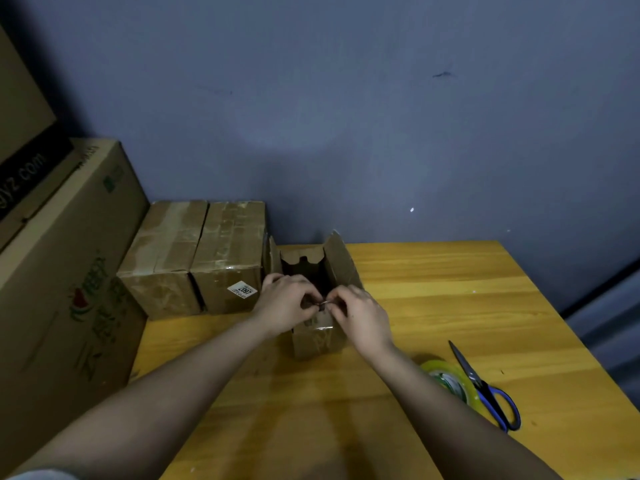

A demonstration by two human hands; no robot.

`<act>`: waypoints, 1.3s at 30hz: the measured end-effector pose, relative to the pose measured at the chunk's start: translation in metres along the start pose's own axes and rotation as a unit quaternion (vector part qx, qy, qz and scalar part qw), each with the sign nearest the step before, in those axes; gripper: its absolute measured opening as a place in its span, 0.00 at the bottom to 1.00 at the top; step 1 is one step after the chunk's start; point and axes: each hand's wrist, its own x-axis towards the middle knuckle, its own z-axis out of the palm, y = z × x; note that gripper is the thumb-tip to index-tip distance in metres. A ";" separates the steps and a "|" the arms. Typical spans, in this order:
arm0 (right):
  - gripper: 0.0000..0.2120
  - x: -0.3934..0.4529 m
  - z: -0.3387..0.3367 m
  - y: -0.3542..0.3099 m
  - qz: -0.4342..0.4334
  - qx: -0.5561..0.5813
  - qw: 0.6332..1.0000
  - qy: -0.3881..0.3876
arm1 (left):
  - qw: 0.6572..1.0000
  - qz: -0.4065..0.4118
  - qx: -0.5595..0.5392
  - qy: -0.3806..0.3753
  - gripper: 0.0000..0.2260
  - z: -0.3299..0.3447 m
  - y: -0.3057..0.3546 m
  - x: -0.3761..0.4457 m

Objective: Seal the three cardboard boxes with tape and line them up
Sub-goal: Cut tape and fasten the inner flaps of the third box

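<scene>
Both hands pinching at the near edge of the open box

On the yellow wooden bench [450, 306] a small cardboard box [317, 336] stands open, its right flap [341, 263] raised and its dark inside showing. The left hand [285, 301] and the right hand [360, 315] meet over the box's near top edge, fingers curled, pinching something small and shiny between them; whether it is a strip of tape cannot be told. A patch of clear tape [320, 329] shines on the box's near face just under the hands.

Just left of the open box two taped cardboard boxes [194, 258] stand side by side, touching each other; the right one bears a white label [242, 291] on its near face. Left of them a large printed carton [65, 265] stands beside the bench.

Near the right forearm lies a roll of clear tape [446, 377], with blue-handled scissors [485, 386] resting across its right side
</scene>
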 end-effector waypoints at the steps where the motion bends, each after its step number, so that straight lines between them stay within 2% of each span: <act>1: 0.08 0.000 0.000 0.000 -0.001 0.000 1.000 -0.001 | 1.000 -0.004 -0.002 -0.003 0.09 0.000 0.000 0.000; 6: 0.07 0.000 0.000 -0.001 -0.010 0.001 1.000 0.002 | 0.998 -0.030 0.010 -0.057 0.11 0.001 0.003 0.004; 15: 0.07 0.000 0.000 -0.002 -0.009 -0.002 1.000 -0.007 | 0.993 -0.062 -0.029 -0.100 0.06 0.004 0.004 0.011; 21: 0.06 0.000 -0.002 -0.004 -0.009 -0.007 1.000 -0.015 | 0.979 -0.053 0.004 -0.199 0.07 -0.001 0.002 0.013; 24: 0.07 0.001 -0.007 -0.008 -0.019 -0.026 0.999 -0.010 | 0.980 -0.056 0.009 -0.191 0.11 0.001 0.002 0.013; 27: 0.11 0.006 -0.011 -0.015 -0.027 -0.116 0.991 -0.060 | 0.978 -0.063 0.023 -0.198 0.13 0.001 0.005 0.014; 30: 0.14 0.017 -0.015 -0.029 -0.086 -0.309 0.945 -0.066 | 0.977 -0.043 0.050 -0.203 0.09 -0.003 0.009 0.015; 32: 0.17 0.025 -0.014 -0.034 -0.118 -0.334 0.933 -0.067 | 0.976 -0.020 0.069 -0.207 0.10 -0.005 0.009 0.016; 34: 0.14 0.034 -0.015 -0.032 -0.091 -0.244 0.950 -0.170 | 0.975 0.006 0.063 -0.212 0.10 -0.005 0.008 0.015; 36: 0.10 0.042 -0.016 -0.029 -0.040 -0.182 0.937 -0.296 | 0.976 0.020 0.055 -0.212 0.08 -0.004 0.007 0.014; 39: 0.09 0.045 -0.020 -0.022 -0.042 -0.144 0.932 -0.329 | 0.976 -0.003 0.047 -0.214 0.08 -0.004 0.008 0.013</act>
